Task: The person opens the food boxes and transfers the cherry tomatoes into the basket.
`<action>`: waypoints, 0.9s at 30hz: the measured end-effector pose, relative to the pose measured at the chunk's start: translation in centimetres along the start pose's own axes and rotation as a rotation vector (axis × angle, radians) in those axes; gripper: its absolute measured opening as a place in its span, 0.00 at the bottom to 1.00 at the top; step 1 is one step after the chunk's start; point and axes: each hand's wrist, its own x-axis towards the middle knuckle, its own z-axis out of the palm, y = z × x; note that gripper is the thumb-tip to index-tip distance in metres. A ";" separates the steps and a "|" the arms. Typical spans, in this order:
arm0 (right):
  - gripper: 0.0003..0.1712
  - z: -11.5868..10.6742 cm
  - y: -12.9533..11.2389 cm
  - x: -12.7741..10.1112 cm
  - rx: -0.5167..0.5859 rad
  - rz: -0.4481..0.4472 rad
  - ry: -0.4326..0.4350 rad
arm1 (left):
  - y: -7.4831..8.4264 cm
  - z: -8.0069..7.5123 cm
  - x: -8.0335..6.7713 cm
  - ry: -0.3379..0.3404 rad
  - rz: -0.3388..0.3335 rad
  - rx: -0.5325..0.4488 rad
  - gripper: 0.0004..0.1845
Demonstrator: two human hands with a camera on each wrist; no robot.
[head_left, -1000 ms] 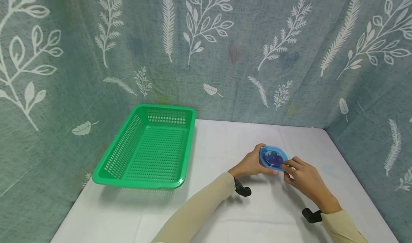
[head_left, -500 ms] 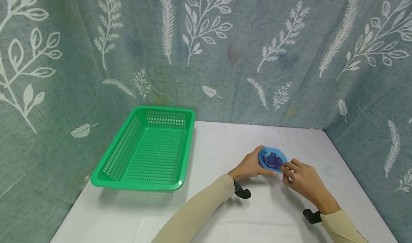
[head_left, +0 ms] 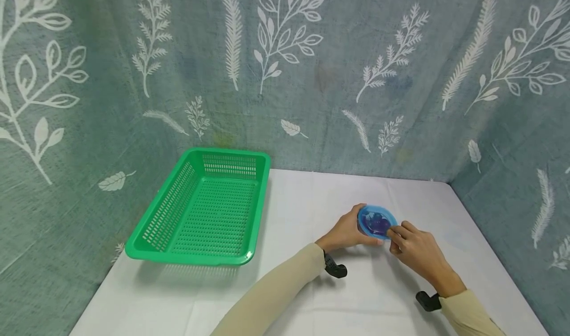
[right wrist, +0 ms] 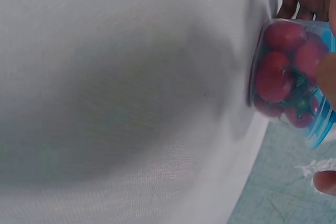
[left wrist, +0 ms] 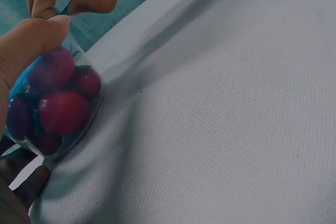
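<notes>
Left hand: my left hand [head_left: 346,231] is wrapped around the side of the clear cup [head_left: 376,223], thumb on the near wall, fingers curled behind it; the left wrist view shows my thumb [left wrist: 26,45] pressed against the plastic.
Right hand: my right hand [head_left: 416,252] pinches the rim of the blue lid [head_left: 377,221] with thumb and forefinger at the edge nearest my right side, the other fingers curled.
Cup: stands between my two hands on the white tablecloth [head_left: 311,296], touching both, base down on the cloth.
Contents: small red tomatoes [left wrist: 62,109] fill the cup, seen through its clear wall from both wrist views; green stems show among them [right wrist: 300,102].
Lid: sits on top of the cup, just above my left fingers and under my right fingertips; whether it is fully sealed I cannot tell.
Basket: a green slotted basket [head_left: 147,227] lies well apart from my grip, off beyond my left hand, toward the far left of the table.
Backdrop: grey-green cloth with white leaf prints [head_left: 285,54] hangs behind and to both sides of my hands.
</notes>
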 end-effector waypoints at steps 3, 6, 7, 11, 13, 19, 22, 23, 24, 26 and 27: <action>0.27 0.0 -0.1 -0.1 0.002 0.008 0.002 | 0.0 0.1 -0.1 -0.006 -0.007 0.001 0.59; 0.28 0.1 -0.1 0.0 0.010 0.010 0.007 | 0.0 0.0 -0.1 -0.001 0.000 -0.005 0.59; 0.29 0.2 -0.1 0.0 0.016 0.011 0.008 | 0.0 0.0 -0.1 0.001 0.004 -0.004 0.59; 0.29 0.1 0.0 0.2 0.048 0.008 0.010 | -0.2 0.1 0.1 0.007 0.011 0.000 0.58; 0.28 0.1 0.0 0.2 0.065 0.000 0.009 | -0.2 0.0 0.1 0.004 0.010 0.004 0.59; 0.27 0.1 0.0 0.4 0.079 -0.003 -0.012 | -0.1 -0.2 0.0 -0.003 0.011 0.011 0.60; 0.28 0.1 0.0 0.4 0.081 0.001 -0.017 | 0.0 -0.2 0.0 -0.004 0.006 0.004 0.60; 0.28 0.1 0.0 0.4 0.080 0.001 -0.013 | 0.0 -0.2 -0.1 -0.005 0.004 0.003 0.61; 0.28 0.1 0.0 0.3 0.079 0.002 -0.010 | 0.0 -0.2 -0.1 -0.007 0.000 0.003 0.61; 0.28 0.1 0.0 0.3 0.077 0.005 0.001 | 0.0 -0.2 -0.1 -0.009 -0.007 0.005 0.62; 0.27 0.1 -0.1 0.2 0.076 0.005 0.004 | 0.0 -0.2 -0.2 -0.009 -0.009 0.007 0.62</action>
